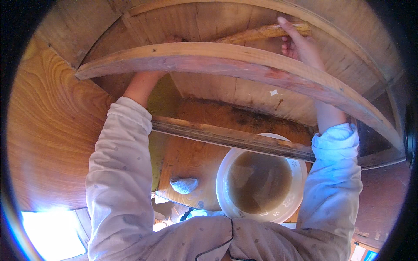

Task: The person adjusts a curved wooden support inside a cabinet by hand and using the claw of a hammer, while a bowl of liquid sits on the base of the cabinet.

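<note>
My right hand (305,48) is at the upper right, behind a curved wooden rail (209,58). Its thumb lies across a yellowish wooden stick (257,34), and its fingers curl in below. The stick runs leftward along the back boards and drops out of sight behind the rail. Only a sliver of my left hand (176,39) shows above that same rail, at the stick's left. The rest of that hand is covered, so its grip cannot be made out. Both forearms pass under the rail into the wooden cabinet.
A white basin (222,187) of murky brown water stands below, near my right forearm. A grey-white cloth or sponge (184,185) lies on the wooden board left of it. A straight crossbar (226,135) spans between my arms. A grained wood panel (56,130) borders the left.
</note>
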### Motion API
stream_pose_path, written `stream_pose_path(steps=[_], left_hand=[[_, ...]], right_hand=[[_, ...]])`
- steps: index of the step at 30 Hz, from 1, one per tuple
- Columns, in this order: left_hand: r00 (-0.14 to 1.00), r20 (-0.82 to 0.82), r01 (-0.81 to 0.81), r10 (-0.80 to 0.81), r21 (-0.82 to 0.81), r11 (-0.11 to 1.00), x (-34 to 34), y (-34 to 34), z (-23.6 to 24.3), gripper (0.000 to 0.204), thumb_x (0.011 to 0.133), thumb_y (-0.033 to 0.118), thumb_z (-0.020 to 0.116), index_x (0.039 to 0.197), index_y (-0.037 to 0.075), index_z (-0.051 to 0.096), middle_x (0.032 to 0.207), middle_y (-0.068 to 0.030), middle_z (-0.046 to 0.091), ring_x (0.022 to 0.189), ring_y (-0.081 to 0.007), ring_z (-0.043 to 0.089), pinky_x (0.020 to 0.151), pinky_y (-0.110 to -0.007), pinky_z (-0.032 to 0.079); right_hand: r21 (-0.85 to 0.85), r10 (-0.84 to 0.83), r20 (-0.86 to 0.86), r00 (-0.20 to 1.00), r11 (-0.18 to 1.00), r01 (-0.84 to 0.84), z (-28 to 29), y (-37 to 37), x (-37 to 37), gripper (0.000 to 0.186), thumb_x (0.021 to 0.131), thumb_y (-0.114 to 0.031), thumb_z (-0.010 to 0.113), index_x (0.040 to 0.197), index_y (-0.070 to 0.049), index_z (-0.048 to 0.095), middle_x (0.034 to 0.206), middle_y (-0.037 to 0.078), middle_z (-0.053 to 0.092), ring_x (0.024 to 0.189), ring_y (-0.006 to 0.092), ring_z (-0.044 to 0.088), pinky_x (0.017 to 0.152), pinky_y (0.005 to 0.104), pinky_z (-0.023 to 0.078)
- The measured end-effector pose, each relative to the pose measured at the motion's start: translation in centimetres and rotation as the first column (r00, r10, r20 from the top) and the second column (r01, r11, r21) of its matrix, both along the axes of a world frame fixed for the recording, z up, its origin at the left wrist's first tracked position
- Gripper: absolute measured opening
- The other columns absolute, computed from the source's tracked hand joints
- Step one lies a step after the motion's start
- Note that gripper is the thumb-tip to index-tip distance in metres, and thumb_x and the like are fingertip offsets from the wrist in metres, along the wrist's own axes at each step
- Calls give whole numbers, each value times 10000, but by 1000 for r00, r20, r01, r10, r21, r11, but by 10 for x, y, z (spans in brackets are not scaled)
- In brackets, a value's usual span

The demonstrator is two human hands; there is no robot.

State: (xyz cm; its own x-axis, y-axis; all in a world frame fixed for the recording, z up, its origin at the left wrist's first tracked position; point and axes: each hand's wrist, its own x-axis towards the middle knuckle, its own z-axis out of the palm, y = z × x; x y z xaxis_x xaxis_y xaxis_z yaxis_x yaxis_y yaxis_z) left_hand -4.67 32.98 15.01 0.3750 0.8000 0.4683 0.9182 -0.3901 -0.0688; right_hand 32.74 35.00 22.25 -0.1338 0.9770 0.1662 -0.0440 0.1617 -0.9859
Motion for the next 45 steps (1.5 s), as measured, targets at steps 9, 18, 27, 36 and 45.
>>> stream_pose_path(steps=[9, 18, 27, 36, 45], left_hand=[[991, 88, 91, -104, 140, 986, -1, -6, -5, 242, 885, 243, 477, 1045, 87, 569, 1032, -133, 596, 996, -309, 556, 875, -393, 415], [996, 89, 5, 0, -65, 998, -9, -11, -4, 286, 891, 279, 474, 1105, 111, 563, 1103, -121, 588, 1044, -286, 539, 892, -385, 407], [997, 78, -17, 8, 108, 994, -14, 2, -21, 287, 892, 286, 475, 1100, 110, 566, 1111, -119, 586, 1045, -286, 537, 888, -385, 408], [986, -157, 42, 49, 527, 849, -37, 25, -54, 288, 893, 292, 477, 1096, 109, 568, 1119, -117, 584, 1046, -285, 536, 884, -385, 410], [982, 125, -133, 143, -91, 987, 6, 0, -12, 362, 902, 361, 458, 1162, 126, 547, 1223, -103, 546, 1106, -296, 508, 937, -395, 393]], right_hand=[[40, 135, -43, 990, 990, -133, -9, 1, -27, 442, 778, -350, 713, 1044, -20, 587, 936, 102, 643, 812, 199, 661, 649, 264, 554], [125, -31, -216, 976, 990, 59, 20, -22, -36, 294, 873, -331, 573, 992, -63, 561, 749, 81, 632, 598, 164, 618, 514, 252, 515], [139, 16, -138, 990, 990, 4, -2, -5, -21, 548, 819, -417, 649, 1129, 7, 491, 1022, 154, 620, 872, 227, 653, 628, 252, 547], [179, 33, -105, 994, 984, -14, 7, 3, -27, 532, 819, -389, 660, 1095, 36, 501, 1006, 174, 616, 876, 241, 652, 629, 263, 550], [145, -38, -157, 987, 988, 61, -10, -21, -21, 480, 831, -378, 652, 1070, 20, 529, 951, 138, 633, 807, 228, 660, 599, 294, 555]])
